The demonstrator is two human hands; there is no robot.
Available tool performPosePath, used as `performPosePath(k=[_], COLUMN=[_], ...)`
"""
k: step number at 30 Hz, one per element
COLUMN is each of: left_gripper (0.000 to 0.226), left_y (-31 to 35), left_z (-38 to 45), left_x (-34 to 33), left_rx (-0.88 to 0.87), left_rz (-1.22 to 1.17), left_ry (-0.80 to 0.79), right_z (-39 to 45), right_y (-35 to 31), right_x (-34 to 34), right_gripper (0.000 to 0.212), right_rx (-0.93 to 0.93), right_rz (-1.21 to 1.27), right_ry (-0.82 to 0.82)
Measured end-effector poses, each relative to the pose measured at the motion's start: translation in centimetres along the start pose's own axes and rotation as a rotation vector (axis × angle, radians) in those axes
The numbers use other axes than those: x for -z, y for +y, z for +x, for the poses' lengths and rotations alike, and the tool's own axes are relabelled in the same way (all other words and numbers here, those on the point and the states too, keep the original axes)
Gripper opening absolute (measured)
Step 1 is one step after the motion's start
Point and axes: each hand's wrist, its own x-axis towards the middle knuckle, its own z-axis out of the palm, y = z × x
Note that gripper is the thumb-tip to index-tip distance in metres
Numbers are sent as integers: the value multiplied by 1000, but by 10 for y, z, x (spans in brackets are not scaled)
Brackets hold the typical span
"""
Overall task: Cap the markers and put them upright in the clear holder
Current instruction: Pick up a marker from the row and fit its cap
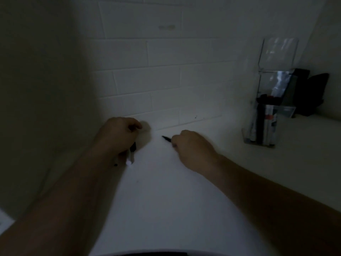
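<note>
The scene is dim. My left hand (118, 134) grips markers (131, 154) whose lower ends stick out below my fist; one end is white, another dark. My right hand (191, 146) is curled on the white counter (166, 191) and holds a thin black marker (166, 139) whose tip points left toward the wall. The clear holder (265, 126) stands on the counter at the right. Several capped markers stand upright inside it.
A tiled wall (156, 71) runs behind the counter. A taller clear acrylic stand (276, 58) rises behind the holder. Dark objects (310, 95) sit to its right. A plain wall (36, 89) closes the left side.
</note>
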Motion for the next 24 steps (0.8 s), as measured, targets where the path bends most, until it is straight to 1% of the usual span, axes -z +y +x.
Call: performPosePath(k=[1, 2, 4, 5, 6, 8, 9, 12, 14, 17, 21, 24], left_gripper=[23, 30, 50, 57, 62, 66, 64, 45, 45, 43, 20, 19], left_y=[-2, -2, 3, 8, 14, 20, 20, 18, 25, 46, 85, 118], left_z=[1, 1, -1, -3, -6, -10, -10, -9, -9, -8, -2, 5], left_x=[0, 1, 5, 7, 10, 13, 13, 8, 3, -11, -26, -39], left_rx=[-6, -31, -114, -145, -155, -132, -136, -158, -178, -256, -398, -516], left_rz=[62, 154, 353, 417, 441, 441, 438, 350, 268, 294, 329, 300], left_ry=[-39, -80, -188, -246, -292, -355, -374, -363, -386, -418, -435, -457], right_z=[-7, -15, -28, -35, -42, -58, -65, -81, -80, -77, -79, -79], right_y=[16, 31, 61, 75, 88, 110, 117, 123, 124, 127, 130, 131], right_x=[3, 9, 20, 24, 25, 23, 20, 15, 14, 13, 16, 18], right_gripper=[8, 14, 27, 33, 36, 35, 33, 35, 38, 36, 32, 32], right_rx=[-48, -99, -182, -212, -233, -263, -275, -267, -247, -228, -253, -294], right_rz=[17, 58, 149, 159, 152, 159, 189, 290, 298, 309, 401, 461], right_ry=[12, 16, 18, 18, 20, 50, 86, 198, 225, 239, 265, 287])
